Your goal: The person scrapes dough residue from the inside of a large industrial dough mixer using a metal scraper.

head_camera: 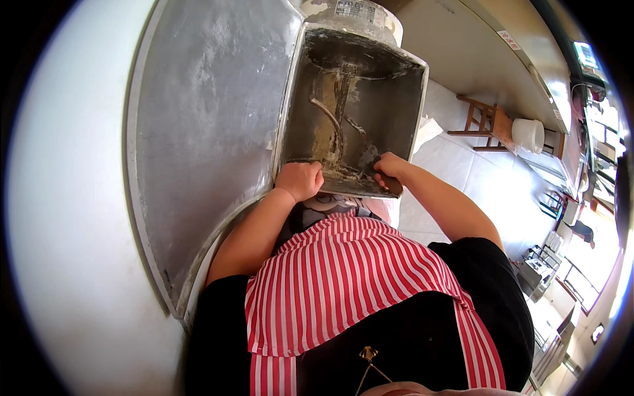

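Before me stands a dough mixer's metal tub (393, 106), its walls crusted with dried dough. Inside it a curved mixing arm (331, 115) rises from the shaft. My right hand (391, 171) is shut around the dark handle of a scraper (392, 184) at the near right corner. The scraper's grey blade points into the tub, close to the dough residue (337, 172) along the near wall. Curled over the near left rim is my left hand (300, 180); its fingertips are hidden. The mixer's rounded housing (354, 15) sits at the tub's far end.
A floury metal worktop (213, 104) adjoins the tub on the left, beside a white wall (69, 198). To the right are a steel cabinet (446, 44), a wooden stool (501, 121) and a white bucket (528, 135) on it. Pale tiles (453, 163) cover the floor.
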`<act>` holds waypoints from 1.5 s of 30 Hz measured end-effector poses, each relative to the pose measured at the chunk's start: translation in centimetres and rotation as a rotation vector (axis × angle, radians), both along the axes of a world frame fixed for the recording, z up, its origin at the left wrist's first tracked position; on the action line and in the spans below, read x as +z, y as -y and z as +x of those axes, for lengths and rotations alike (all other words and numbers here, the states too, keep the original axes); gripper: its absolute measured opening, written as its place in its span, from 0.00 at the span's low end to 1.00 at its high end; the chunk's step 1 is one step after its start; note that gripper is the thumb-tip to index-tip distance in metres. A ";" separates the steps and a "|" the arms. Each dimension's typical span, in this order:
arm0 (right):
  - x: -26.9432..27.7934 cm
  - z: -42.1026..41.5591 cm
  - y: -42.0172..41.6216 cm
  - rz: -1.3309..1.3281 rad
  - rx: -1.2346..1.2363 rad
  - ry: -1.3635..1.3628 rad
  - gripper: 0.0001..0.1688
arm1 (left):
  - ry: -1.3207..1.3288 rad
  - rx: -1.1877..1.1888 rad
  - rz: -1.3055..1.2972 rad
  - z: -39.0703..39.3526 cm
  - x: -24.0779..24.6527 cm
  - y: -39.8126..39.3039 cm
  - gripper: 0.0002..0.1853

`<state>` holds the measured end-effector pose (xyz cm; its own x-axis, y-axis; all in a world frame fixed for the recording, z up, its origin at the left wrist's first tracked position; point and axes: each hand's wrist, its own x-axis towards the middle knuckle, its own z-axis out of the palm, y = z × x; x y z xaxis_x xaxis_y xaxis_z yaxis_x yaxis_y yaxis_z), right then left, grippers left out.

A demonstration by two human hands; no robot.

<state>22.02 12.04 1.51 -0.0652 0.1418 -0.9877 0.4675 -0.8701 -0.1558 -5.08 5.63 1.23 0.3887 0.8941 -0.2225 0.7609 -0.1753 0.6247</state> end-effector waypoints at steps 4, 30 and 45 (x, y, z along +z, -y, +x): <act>0.1 1.1 0.9 -0.015 0.095 0.069 0.02 | -0.017 -0.021 -0.009 0.0 0.0 -0.3 0.08; -5.2 -6.7 -0.6 0.439 1.292 0.149 0.12 | -0.014 -0.013 0.012 0.0 -0.3 -0.1 0.08; -9.6 -4.9 2.8 0.315 0.302 0.223 0.07 | -0.021 -0.011 0.013 -0.1 -0.3 -0.1 0.07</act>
